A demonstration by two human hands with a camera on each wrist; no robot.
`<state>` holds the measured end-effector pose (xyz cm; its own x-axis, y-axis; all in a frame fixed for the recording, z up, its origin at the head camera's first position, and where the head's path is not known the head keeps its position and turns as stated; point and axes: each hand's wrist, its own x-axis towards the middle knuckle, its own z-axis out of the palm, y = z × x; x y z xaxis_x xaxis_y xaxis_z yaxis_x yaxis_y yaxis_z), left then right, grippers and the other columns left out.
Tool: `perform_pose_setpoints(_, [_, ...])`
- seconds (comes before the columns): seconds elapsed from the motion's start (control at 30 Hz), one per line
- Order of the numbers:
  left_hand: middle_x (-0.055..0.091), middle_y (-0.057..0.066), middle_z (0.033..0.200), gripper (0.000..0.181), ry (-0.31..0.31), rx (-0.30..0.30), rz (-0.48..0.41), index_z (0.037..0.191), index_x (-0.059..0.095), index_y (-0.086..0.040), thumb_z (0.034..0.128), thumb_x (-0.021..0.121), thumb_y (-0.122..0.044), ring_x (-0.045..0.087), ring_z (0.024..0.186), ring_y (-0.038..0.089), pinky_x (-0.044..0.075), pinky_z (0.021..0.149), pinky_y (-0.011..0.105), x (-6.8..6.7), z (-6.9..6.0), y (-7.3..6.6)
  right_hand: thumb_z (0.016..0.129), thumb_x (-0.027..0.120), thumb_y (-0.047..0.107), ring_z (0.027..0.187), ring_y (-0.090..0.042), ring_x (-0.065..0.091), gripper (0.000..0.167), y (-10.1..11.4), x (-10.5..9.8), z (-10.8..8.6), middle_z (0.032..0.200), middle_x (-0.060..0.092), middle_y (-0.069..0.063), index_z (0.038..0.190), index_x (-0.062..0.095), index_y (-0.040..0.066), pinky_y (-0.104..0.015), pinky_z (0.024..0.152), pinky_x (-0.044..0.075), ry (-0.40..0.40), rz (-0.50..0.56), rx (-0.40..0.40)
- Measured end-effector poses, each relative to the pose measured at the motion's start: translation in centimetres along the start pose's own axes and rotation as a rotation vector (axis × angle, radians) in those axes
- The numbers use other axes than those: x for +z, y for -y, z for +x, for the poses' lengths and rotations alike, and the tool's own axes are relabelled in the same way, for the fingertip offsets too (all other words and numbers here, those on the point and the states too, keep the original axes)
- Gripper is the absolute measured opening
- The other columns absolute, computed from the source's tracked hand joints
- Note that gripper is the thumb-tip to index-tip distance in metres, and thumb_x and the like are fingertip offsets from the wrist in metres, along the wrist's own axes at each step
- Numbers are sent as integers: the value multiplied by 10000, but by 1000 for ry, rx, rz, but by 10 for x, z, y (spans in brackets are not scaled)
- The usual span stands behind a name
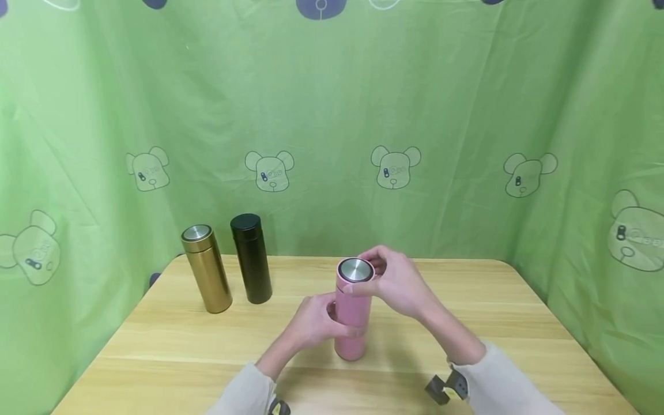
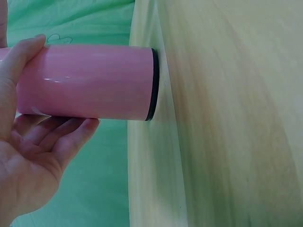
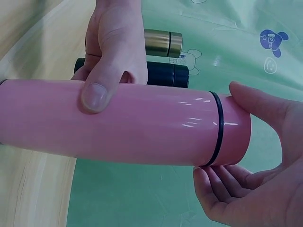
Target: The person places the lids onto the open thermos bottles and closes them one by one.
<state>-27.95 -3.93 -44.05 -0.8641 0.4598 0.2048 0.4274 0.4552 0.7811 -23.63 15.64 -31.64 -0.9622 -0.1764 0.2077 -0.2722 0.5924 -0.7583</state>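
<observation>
A pink thermos flask stands upright in front of me, its lid topped with a brushed-metal disc. My left hand grips the middle of its body, thumb across the near side. Around the pink lid my right hand holds with thumb and fingers on opposite sides. A dark ring shows where lid and body meet in the right wrist view. In the left wrist view the flask's black-rimmed base is close to the tabletop; whether it touches, I cannot tell.
A gold flask and a black flask stand side by side at the back left of the wooden table. A green curtain with bear-head prints hangs behind and on both sides.
</observation>
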Motion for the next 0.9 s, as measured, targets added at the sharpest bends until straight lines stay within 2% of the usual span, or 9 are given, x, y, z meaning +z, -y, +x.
perform_pose_setpoints(0.13, [738,-122,939,471,-6,2,1,1092,716,-256,700,885,-454,672,836,41,562,754,243,0,1,-1,740,892,409,1070,-230,633,698,-2,-3,-2,1168,672,-55,1283,588,93,-361,859,561,38,-4,-15])
perform_pose_setpoints(0.27, [744,-98,957,489,-26,-9,-12,1114,712,-239,706,888,-444,680,853,56,569,771,263,0,-1,0,767,873,414,1163,-287,599,871,-2,-6,-7,1276,627,-99,1449,459,64,-379,886,567,113,-33,-20])
perform_pose_setpoints(0.37, [752,-66,1006,528,-63,-36,-18,1149,699,-230,716,887,-467,692,892,79,578,800,301,-4,1,5,785,852,445,1206,-330,576,979,-2,-9,-10,1331,590,-166,1524,357,36,-412,903,570,153,-52,-9])
perform_pose_setpoints(0.47, [758,-22,1038,567,-111,-72,-15,1170,689,-204,720,886,-487,704,920,115,586,826,341,-15,5,13,800,831,474,1218,-346,576,991,-4,-11,-11,1338,586,-204,1532,340,21,-464,923,563,165,-79,10])
perform_pose_setpoints(0.6, [758,21,1052,608,-172,-127,12,1176,680,-170,712,887,-503,711,931,155,591,831,368,-34,10,24,807,820,489,1215,-319,586,958,-10,-11,-12,1297,623,-160,1530,369,51,-495,962,538,171,-109,51])
perform_pose_setpoints(0.9, [768,63,1040,554,-373,-210,134,1128,698,-146,720,885,-471,736,923,221,595,836,419,-68,18,46,825,812,453,1186,-276,604,857,-21,-5,-16,1230,647,-101,1505,432,94,-501,983,519,205,-81,84])
